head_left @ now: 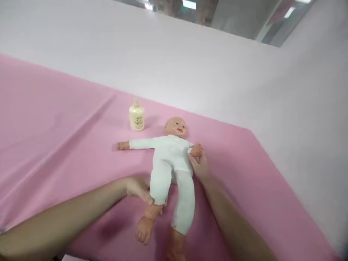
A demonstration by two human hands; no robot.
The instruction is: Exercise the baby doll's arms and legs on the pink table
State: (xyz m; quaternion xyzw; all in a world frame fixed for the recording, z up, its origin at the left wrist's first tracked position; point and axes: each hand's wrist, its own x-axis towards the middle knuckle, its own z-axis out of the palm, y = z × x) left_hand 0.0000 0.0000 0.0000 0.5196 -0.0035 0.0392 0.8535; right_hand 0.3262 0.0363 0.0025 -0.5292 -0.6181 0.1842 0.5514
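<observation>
A baby doll [170, 159] in a white one-piece suit lies on its back on a pink cloth [54, 127], head toward the wall, one arm stretched out to the left. My left hand [138, 189] grips the end of the suit's left trouser leg just above the doll's bare foot. My right hand [199, 166] pinches the suit's sleeve beside the doll's other hand. A small cream lotion bottle [136, 116] stands upright just beyond the doll's outstretched arm.
The pink cloth covers the table up to a white wall [190, 65] behind and to the right. The cloth's right edge [272, 159] runs diagonally toward me. Creases cross the cloth at the left.
</observation>
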